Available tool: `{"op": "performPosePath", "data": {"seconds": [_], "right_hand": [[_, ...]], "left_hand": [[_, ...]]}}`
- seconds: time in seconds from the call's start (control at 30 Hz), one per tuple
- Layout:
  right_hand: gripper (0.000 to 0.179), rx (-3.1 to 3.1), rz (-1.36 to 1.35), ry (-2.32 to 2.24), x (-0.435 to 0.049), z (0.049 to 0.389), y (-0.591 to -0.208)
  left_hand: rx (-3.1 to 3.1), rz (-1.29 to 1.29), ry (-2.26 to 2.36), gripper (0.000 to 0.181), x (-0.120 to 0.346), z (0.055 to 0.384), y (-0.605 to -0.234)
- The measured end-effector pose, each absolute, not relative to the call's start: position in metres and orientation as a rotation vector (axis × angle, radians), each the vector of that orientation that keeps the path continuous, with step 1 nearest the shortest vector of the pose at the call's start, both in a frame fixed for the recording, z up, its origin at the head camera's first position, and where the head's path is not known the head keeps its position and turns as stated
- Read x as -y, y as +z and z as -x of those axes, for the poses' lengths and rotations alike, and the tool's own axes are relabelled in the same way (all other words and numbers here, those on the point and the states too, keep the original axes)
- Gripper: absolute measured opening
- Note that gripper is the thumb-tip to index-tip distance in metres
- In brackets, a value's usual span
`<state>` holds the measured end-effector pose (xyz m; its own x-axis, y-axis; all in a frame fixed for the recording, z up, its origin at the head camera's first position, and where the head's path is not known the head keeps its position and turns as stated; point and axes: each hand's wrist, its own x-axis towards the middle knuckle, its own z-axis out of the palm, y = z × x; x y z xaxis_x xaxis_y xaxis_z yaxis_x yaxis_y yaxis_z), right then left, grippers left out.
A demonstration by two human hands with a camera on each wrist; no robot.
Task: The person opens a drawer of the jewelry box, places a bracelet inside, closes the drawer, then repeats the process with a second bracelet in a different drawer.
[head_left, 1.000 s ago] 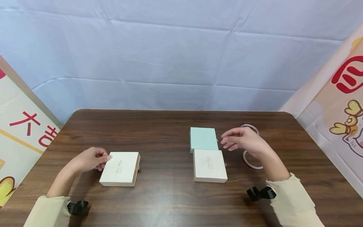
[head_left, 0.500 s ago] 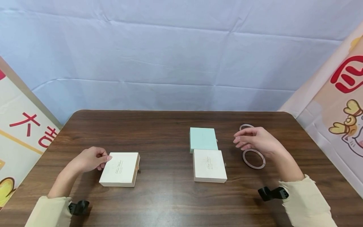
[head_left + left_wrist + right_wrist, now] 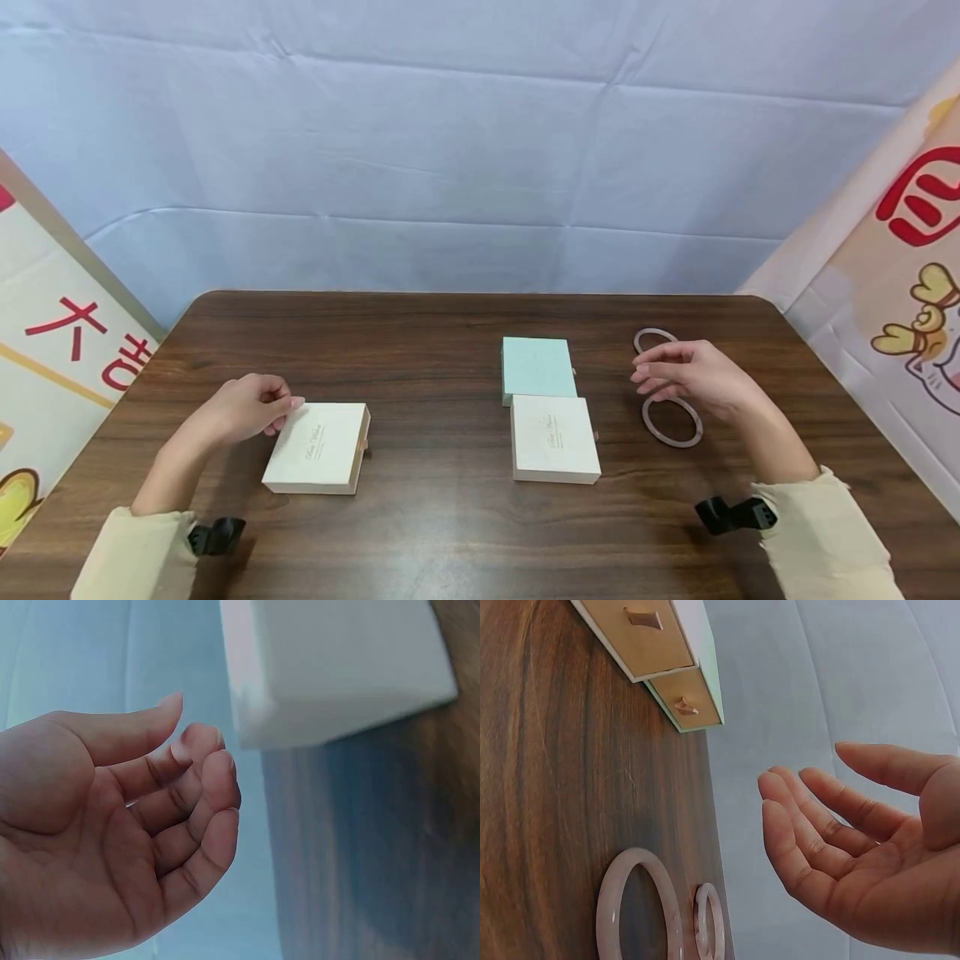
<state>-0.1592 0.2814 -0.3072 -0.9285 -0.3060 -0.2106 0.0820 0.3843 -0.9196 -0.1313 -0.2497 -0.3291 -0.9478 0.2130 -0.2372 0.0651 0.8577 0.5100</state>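
My left hand (image 3: 246,407) hovers at the far left corner of a white drawer box (image 3: 311,450) with printed lettering. In the left wrist view its fingers curl loosely, hold nothing and stand apart from the box (image 3: 337,667). Over two pale pink bangles hangs my right hand (image 3: 697,377), fingers relaxed and nothing between them. One bangle (image 3: 647,429) lies nearer to me; the farther bangle (image 3: 637,340) is partly hidden by the hand. The right wrist view shows the near bangle (image 3: 609,907) and the far bangle (image 3: 718,915) on the table, clear of the fingers.
Right of the middle, a second white drawer box (image 3: 555,446) sits in front of a mint green drawer box (image 3: 536,365). Both have small pull tabs on their right sides. The brown wooden table (image 3: 442,525) ends at a pale blue cloth (image 3: 450,150) behind.
My right hand has drawn away from the mint green box, rightward to above the bangles. My left hand has lifted slightly from the white box and shifted a little right. The boxes have not moved.
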Motion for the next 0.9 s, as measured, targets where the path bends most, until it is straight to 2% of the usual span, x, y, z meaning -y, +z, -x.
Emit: {"op": "performPosePath", "data": {"seconds": [0.3, 0.9], "right_hand": [[0.032, -2.313, 0.199, -1.569, -0.286, 0.158, -0.308], [0.03, -2.278, 0.17, -1.591, -0.288, 0.157, -0.312]], "left_hand": [[-2.818, -0.353, 0.762, 0.019, 0.229, 0.134, -0.315], [-2.8, -0.471, 0.891, 0.01, 0.171, 0.133, -0.296]]}}
